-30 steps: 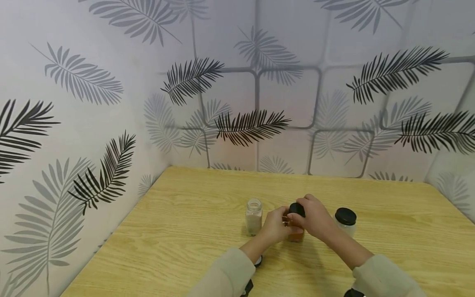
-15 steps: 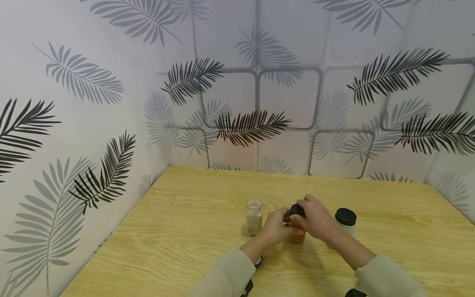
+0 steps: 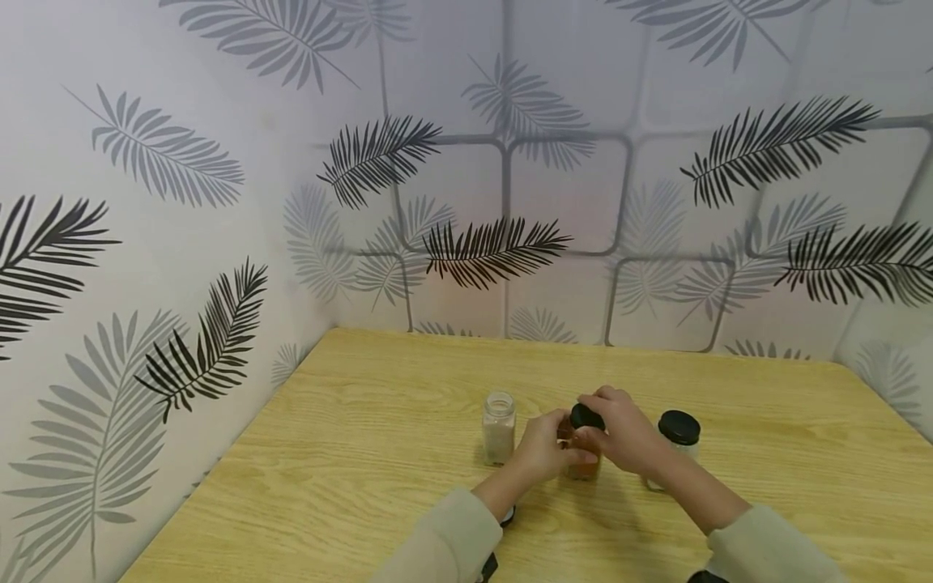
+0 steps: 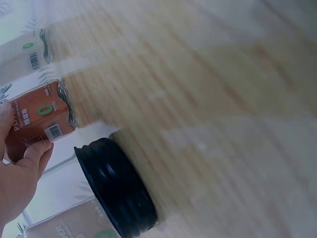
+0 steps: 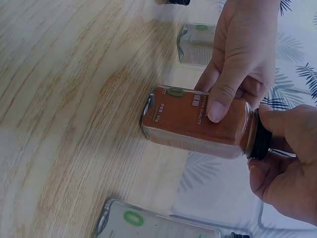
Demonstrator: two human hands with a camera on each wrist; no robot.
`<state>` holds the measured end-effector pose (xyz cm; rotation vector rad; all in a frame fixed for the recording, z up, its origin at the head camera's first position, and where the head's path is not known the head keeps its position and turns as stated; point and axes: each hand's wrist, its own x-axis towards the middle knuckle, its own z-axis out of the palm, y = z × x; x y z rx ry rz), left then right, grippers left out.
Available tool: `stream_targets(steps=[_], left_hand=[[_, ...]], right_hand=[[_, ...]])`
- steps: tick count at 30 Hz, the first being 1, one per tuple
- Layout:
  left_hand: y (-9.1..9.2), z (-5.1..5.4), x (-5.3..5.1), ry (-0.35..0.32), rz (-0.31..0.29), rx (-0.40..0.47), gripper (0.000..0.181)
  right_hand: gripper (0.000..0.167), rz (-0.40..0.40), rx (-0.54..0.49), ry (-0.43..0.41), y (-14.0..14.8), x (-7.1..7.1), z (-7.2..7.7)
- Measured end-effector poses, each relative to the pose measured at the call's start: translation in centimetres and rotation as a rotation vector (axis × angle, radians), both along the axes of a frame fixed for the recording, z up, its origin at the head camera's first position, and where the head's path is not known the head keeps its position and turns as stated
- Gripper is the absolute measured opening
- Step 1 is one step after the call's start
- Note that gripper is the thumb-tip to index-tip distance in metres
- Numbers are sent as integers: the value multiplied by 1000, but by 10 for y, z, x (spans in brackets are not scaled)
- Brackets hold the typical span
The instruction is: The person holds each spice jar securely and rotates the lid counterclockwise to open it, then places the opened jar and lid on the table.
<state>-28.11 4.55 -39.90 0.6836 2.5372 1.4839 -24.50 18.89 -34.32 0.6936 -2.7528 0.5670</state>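
Note:
A square glass spice jar (image 3: 585,466) of red-brown powder stands upright on the table, between my two hands. My left hand (image 3: 543,447) grips its body, thumb across the printed side in the right wrist view, where the powder jar (image 5: 198,119) shows most fully. Fingers and thumb of my right hand (image 3: 628,431) pinch the black lid (image 5: 259,138), which sits on the jar's neck. Left of them is a lidless jar (image 3: 499,437) of pale powder. A loose black lid (image 4: 116,188) lies close in the left wrist view.
To the right, partly behind my right forearm, stands another glass jar with a black lid (image 3: 679,427). The wooden table (image 3: 350,453) meets leaf-patterned walls (image 3: 466,186) at its back and left. Both wrists carry black devices (image 3: 488,567).
My right hand has shifted slightly to the right around the lid, which looks a little more tilted. The powder jar has edged right too. My left hand keeps its grip.

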Motion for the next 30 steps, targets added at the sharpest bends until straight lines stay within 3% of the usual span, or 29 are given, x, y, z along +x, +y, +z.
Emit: stream_targets(steps=[9, 20, 30], left_hand=[[-1, -2, 2, -5, 6, 2, 44], [-2, -2, 2, -5, 12, 3, 44], [-2, 0, 3, -35, 9, 5, 48]], right_hand=[[51, -13, -35, -61, 11, -2, 0], [54, -22, -35, -69, 14, -4, -1], [49, -161, -65, -62, -8, -7, -4]])
